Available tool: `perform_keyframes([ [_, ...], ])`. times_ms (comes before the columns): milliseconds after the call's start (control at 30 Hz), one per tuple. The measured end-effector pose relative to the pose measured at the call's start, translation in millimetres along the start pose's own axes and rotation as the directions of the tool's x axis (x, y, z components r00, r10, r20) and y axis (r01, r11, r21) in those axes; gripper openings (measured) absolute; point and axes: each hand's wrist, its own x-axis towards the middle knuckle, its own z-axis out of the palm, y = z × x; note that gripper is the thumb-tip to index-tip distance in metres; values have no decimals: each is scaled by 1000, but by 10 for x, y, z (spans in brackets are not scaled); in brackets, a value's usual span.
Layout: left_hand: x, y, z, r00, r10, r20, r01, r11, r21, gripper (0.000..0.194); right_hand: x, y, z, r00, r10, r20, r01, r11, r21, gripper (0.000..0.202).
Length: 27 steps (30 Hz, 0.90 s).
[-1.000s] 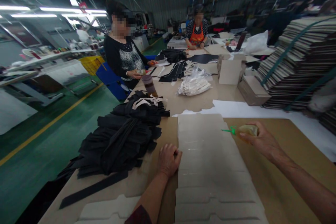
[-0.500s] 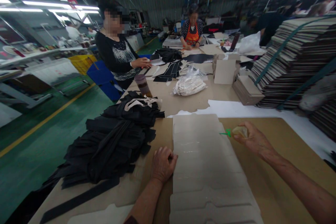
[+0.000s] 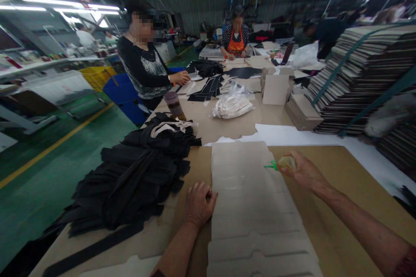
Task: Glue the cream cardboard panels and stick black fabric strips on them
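My right hand (image 3: 303,171) grips a small translucent squeeze bottle (image 3: 287,162) holding yellowish stuff. Its green nozzle points left, over the right edge of the overlapping grey cardboard pieces (image 3: 250,199). These pieces run in a column down the table in front of me, with thin shiny streaks on an upper one. My left hand (image 3: 199,201) rests by the column's left edge, fingers curled into a loose fist and the thumb against the cardboard. Nothing shows inside that fist. Left of it lies a heap of black fabric strips (image 3: 130,181).
A lidded drink bottle (image 3: 174,104) and a plastic bag of pale pieces (image 3: 232,106) stand beyond. Tall strapped board stacks (image 3: 360,78) rise at right. One co-worker (image 3: 146,60) stands at the left table edge, another in an orange apron (image 3: 235,42) farther back.
The view has shifted slightly, moving the scene a little left. My right hand and the squeeze bottle have moved slightly left over the cardboard's edge. My left hand stays by the cardboard.
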Motion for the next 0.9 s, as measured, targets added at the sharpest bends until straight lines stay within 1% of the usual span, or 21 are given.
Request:
perform_keyframes([
  [100, -3, -2, 2, 1000, 4, 0, -4, 1000, -1, 22, 18, 26, -28, 1000, 26, -1, -26, 1000, -18, 37],
  [200, -7, -3, 4, 1000, 11, -2, -11, 1000, -6, 22, 23, 73, -75, 999, 53, -3, -53, 999, 2, 39],
  [300, -6, -4, 4, 1000, 14, -6, -14, 1000, -10, 22, 17, 74, -80, 999, 27, 20, -27, 999, 25, 38],
  [367, -4, -5, 4, 1000, 13, -10, -14, 1000, -11, 22, 22, 58, -75, 1000, 12, 19, -12, 1000, 10, 38],
  [467, -2, -3, 2, 1000, 16, -13, -16, 1000, -12, 22, 34, 22, -73, 1000, 29, 7, -29, 1000, 2, 38],
  [533, -2, -1, 2, 1000, 20, -14, -20, 1000, -14, 22, 35, -13, -65, 999, 34, 20, -34, 999, 21, 38],
  [667, -6, -1, 12, 1000, 21, -16, -21, 1000, -15, 21, 43, -69, -47, 998, -22, 55, 22, 1000, 0, 36],
  [767, -9, -5, 25, 1000, 18, -20, -19, 1000, -19, 22, 66, -59, -63, 999, -21, 50, 23, 999, -43, 35],
  [900, -10, -3, 29, 1000, 18, -24, -19, 999, -28, 21, 66, -94, -48, 999, -29, 46, 30, 999, -14, 36],
])
